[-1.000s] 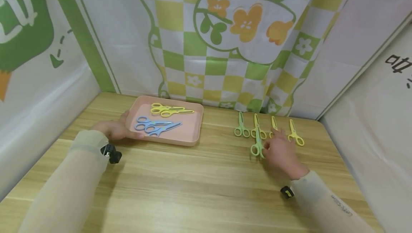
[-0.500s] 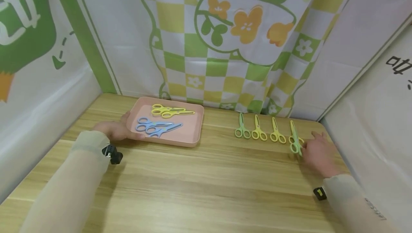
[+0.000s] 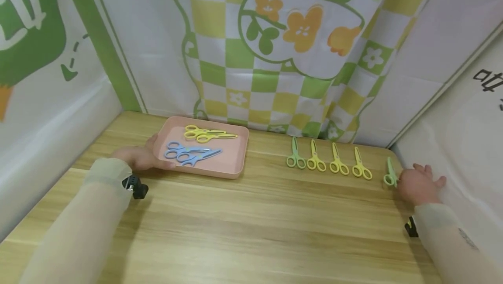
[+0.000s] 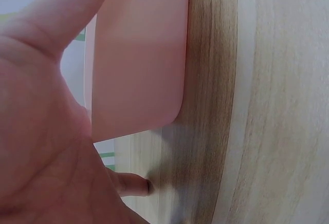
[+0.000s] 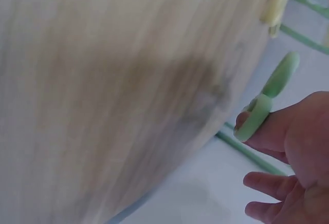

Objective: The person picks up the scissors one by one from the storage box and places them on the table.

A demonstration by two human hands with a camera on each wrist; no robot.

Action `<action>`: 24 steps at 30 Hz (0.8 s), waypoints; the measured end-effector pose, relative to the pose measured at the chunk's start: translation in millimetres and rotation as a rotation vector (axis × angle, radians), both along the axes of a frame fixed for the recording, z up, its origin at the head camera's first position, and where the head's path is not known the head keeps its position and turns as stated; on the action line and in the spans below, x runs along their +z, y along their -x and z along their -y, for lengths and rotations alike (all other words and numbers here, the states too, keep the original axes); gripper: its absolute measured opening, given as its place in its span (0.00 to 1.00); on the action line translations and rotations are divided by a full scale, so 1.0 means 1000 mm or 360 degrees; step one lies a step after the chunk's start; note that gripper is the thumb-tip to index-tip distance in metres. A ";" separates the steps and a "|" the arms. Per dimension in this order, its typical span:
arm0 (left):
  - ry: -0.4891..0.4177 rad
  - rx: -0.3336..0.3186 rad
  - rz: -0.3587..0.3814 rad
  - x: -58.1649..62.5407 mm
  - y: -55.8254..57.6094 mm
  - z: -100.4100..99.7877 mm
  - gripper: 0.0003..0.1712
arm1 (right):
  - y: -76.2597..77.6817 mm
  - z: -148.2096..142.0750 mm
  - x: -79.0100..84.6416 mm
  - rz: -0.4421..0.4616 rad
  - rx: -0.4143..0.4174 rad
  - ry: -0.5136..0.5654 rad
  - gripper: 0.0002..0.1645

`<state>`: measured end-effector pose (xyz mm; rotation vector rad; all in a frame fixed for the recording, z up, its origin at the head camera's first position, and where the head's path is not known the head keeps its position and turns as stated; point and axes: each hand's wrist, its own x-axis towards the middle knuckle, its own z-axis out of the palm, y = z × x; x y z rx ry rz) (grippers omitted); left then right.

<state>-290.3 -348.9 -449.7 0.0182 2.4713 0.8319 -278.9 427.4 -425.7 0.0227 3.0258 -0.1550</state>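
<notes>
My left hand (image 3: 137,157) rests against the left end of a pink tray (image 3: 232,157), thumb stretched along its front wall. In the left wrist view the palm lies at the tray's corner (image 4: 139,80), with one finger straight out below it. Inside the tray lie two yellow scissors (image 3: 210,135) and two blue scissors (image 3: 192,153). At the table's far right, my right hand (image 3: 419,183) pinches green scissors (image 3: 390,177) by a handle loop, blades pointing away; its other fingers are spread. The right wrist view shows the green loops (image 5: 255,118) at the fingertips.
Left of the held pair, a row on the wooden table (image 3: 251,231) has green scissors (image 3: 295,155) and three yellow scissors (image 3: 337,160). A patterned curtain (image 3: 267,83) hangs along the back edge. A white side wall (image 3: 463,153) stands close by the right hand.
My right hand has carried the green scissors rightward, from over the yellow scissors in the row to past the row's right end. The left hand and tray have stayed put.
</notes>
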 end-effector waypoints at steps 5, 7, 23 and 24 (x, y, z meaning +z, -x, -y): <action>0.0003 0.0010 0.0015 0.002 0.002 0.001 0.87 | 0.010 -0.004 -0.007 0.0038 0.0014 -0.0055 0.10; 0.0000 0.0011 0.0027 0.002 0.002 0.001 0.87 | 0.012 -0.004 -0.009 0.0046 0.0023 -0.0076 0.11; -0.0018 0.0017 0.0016 0.002 0.001 -0.001 0.88 | 0.023 0.013 -0.011 0.0056 0.0129 0.0027 0.22; -0.0029 0.0021 0.0018 0.002 0.001 -0.001 0.88 | 0.022 0.013 -0.011 0.0057 0.0136 0.0025 0.23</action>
